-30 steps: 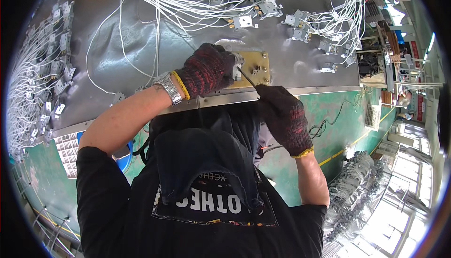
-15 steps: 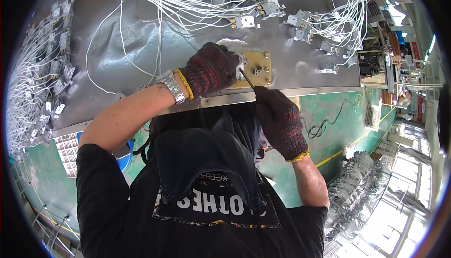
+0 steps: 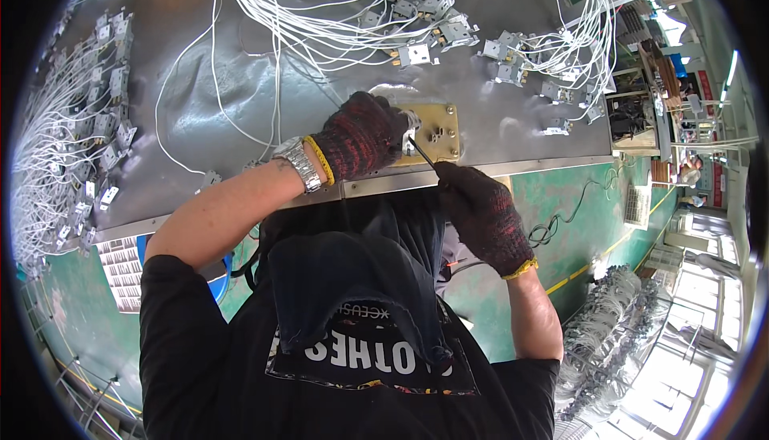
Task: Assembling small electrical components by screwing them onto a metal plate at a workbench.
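Note:
My left hand [image 3: 364, 134], in a dark red-and-black knitted glove, is closed at the left side of a brass-coloured fixture plate [image 3: 436, 140] near the table's front edge. Its fingers press on a small silver metal part [image 3: 412, 124], mostly hidden by the glove. My right hand [image 3: 479, 208], gloved alike, is closed round a thin dark rod-shaped tool [image 3: 423, 152]. The tool slants up to the left, its tip at the metal part; its handle end is hidden in the glove. Bolts and small posts stand on the plate's right half.
The metal table [image 3: 304, 96] carries a bundle of white wires [image 3: 280, 20] ending in small metal switch-like units [image 3: 416, 54]. More wired units lie in a pile [image 3: 88, 136] at the left and a group [image 3: 573, 64] at the right. A wire heap [image 3: 605, 328] stands on the green floor.
The view has shifted slightly, so the table and hands sit lower in the picture. Both hands keep their grips; the tool's tip stays by the metal part.

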The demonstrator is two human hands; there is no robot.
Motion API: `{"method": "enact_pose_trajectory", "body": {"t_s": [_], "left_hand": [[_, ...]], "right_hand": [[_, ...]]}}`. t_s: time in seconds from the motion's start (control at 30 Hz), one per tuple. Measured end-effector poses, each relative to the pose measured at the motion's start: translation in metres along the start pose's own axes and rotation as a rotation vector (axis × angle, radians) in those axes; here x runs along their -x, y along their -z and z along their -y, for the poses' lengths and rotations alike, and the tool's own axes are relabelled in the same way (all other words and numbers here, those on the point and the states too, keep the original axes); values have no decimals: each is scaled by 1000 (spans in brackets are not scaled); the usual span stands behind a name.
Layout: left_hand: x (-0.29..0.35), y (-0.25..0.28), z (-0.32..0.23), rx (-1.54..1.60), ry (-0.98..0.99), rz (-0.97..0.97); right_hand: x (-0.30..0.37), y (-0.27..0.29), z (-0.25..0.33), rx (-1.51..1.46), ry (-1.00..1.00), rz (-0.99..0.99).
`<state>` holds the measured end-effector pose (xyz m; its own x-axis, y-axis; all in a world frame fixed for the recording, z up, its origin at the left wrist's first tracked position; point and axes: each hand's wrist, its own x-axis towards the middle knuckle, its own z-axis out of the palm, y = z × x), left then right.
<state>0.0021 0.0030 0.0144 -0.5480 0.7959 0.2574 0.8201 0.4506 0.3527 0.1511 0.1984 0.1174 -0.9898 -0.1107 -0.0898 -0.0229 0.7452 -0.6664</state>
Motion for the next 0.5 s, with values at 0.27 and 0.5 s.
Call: {"method": "enact_pose_trajectory", "body": {"t_s": [0.27,0.5], "left_hand": [[-10,13,-10,23,149,154],[6,12,9,15,-11,66]], "right_hand": [[-1,-12,-5,33,47,-91],[-4,8,-5,-318,-147,-15]]}}
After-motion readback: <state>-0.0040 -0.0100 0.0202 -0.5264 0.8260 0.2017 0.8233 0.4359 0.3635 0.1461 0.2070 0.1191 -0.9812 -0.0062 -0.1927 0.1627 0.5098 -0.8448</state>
